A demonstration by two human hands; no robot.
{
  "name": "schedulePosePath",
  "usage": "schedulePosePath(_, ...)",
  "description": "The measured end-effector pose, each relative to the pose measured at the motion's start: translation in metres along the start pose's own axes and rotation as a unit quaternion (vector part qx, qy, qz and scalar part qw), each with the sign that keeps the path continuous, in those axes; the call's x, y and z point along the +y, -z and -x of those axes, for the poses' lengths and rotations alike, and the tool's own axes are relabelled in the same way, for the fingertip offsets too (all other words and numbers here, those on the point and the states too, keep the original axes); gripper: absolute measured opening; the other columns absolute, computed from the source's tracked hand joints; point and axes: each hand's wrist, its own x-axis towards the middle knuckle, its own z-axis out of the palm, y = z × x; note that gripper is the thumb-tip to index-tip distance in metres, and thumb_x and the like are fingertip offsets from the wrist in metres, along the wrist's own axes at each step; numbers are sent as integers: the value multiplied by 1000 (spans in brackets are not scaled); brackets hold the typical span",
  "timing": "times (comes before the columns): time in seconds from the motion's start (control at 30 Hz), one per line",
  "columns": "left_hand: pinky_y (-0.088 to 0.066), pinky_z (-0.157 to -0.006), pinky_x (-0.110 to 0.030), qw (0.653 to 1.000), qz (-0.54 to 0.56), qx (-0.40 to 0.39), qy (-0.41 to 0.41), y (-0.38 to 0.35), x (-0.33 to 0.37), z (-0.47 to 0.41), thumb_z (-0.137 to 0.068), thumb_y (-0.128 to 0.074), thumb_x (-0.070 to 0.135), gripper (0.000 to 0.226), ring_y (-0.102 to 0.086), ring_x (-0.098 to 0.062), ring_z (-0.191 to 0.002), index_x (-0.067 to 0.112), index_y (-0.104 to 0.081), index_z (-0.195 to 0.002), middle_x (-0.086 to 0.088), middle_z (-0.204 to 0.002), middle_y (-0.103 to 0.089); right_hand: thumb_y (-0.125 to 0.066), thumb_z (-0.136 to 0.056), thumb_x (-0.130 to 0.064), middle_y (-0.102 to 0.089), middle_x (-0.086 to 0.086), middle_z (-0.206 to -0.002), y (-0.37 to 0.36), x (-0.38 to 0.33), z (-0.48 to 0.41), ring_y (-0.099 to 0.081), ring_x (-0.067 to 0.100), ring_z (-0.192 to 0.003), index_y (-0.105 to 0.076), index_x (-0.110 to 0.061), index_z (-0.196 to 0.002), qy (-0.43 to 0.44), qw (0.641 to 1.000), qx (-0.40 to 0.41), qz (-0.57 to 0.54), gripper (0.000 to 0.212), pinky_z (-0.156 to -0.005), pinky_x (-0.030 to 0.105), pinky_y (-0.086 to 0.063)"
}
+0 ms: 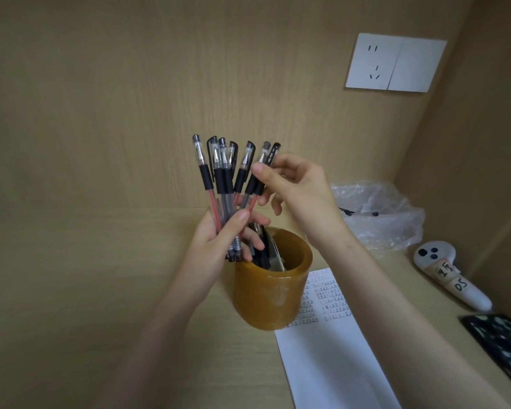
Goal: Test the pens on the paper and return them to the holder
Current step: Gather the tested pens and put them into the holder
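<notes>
The left hand (219, 240) is gripping a fanned bunch of pens (224, 175) by their lower ends, thumb lying across the barrels and fingers curling behind, holding them upright just above the left rim of the holder (273, 293). That amber, translucent holder is standing on the desk (86, 290) and is containing a few more dark pens, leaning to its left side, along with something pale I cannot make out. The right hand (295, 184) is pinching the rightmost pen of the bunch near its capped top, thumb pressing it against the forefinger, the remaining fingers curling loosely below. The paper (331, 355) is lying flat to the right of the holder, its far corner sitting behind it, with rows of small test marks covering its far part. Farther right, a crumpled clear plastic bag (378, 214) is sitting against the back panel, holding at least one dark pen. A white controller (446, 273) with taped labels is resting near the right wall, and a dark patterned object (502, 343) is lying nearer. A white wall socket (396, 63) is sitting high on the wooden back panel.
</notes>
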Motion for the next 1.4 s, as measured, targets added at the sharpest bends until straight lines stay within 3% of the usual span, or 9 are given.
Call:
schedulePosePath(0.2, -53, -52, -22, 999, 0, 33, 5, -2, -1, 0, -95, -43, 11, 23, -64, -14, -67, 8, -55, -115, -6, -92, -70, -60, -92, -22, -65, 12, -74, 6, 4, 5, -55, 13, -52, -62, -2, -110, 19, 999, 37, -11, 27, -44, 21, -44)
schedulePosePath(0.4, -56, -58, -23, 996, 31, 78, 17, -1, -1, 0, -93, -46, 11, 20, -64, -11, -72, 13, -57, -110, 0, -82, -63, -46, -99, -15, -52, -2, -65, 30, -1, 2, -45, 6, -46, -59, -8, -110, 31, 987, 149, -55, 19, -44, 20, -38)
schedulePosePath(0.63, -48, -51, -20, 997, -1, 75, 1, 0, -2, 0, -95, -44, 11, 17, -58, -9, -61, 11, -58, -104, 4, -73, -65, -51, -95, -15, -66, 8, -80, 39, 26, 14, -55, 9, -51, -47, -21, -125, -20, 989, 49, 140, 31, -48, 18, -45)
schedulePosePath(0.77, -49, -51, -20, 998, 6, 66, 3, -1, -1, 1, -94, -44, 12, 18, -59, -10, -60, 16, -55, -108, 2, -75, -65, -54, -90, -49, -63, -12, -92, 36, 36, 18, -60, 10, -68, -58, -29, -117, -11, 959, 46, 279, 33, -61, 29, -51)
schedulePosePath(0.9, -49, -51, -21, 999, -1, 50, 4, -1, -1, 1, -94, -45, 15, 20, -59, -13, -59, 14, -54, -111, 3, -77, -65, -61, -87, -44, -66, -1, -96, 34, 20, 15, -59, 7, -62, -61, -23, -116, 6, 991, 55, 125, 36, -56, 16, -46)
schedulePosePath(1.03, -48, -50, -22, 999, -15, 33, -2, -2, -1, 1, -94, -44, 15, 23, -58, -13, -56, 10, -53, -114, 2, -79, -68, -67, -86, -27, -67, 4, -93, 12, 5, 9, -60, 13, -57, -57, -13, -121, 16, 1000, -10, 7, 39, -46, 22, -44)
schedulePosePath(1.17, -46, -46, -21, 999, 3, 52, -7, -3, 1, 2, -95, -42, 13, 24, -57, -11, -54, 10, -54, -115, 1, -90, -70, -58, -93, -15, -61, -1, -78, -1, 1, 7, -56, 9, -56, -58, -11, -116, 52, 997, 37, -32, 23, -47, 17, -40)
schedulePosePath(1.27, -42, -43, -21, 996, 20, 91, -4, 0, 0, 1, -95, -44, 14, 21, -52, -9, -53, 17, -58, -110, 5, -94, -66, -52, -97, -15, -57, 6, -82, 6, -1, 6, -54, 7, -55, -50, -13, -124, 66, 990, 95, -82, 28, -45, 22, -42)
schedulePosePath(1.4, -40, -43, -21, 994, 23, 110, 7, 4, -3, 0, -95, -45, 16, 25, -45, -7, -51, 18, -57, -117, 3, -85, -59, -54, -95, -14, -57, 16, -76, 16, 1, 5, -56, 10, -57, -47, -17, -130, 98, 989, 107, -4, 35, -52, 22, -44)
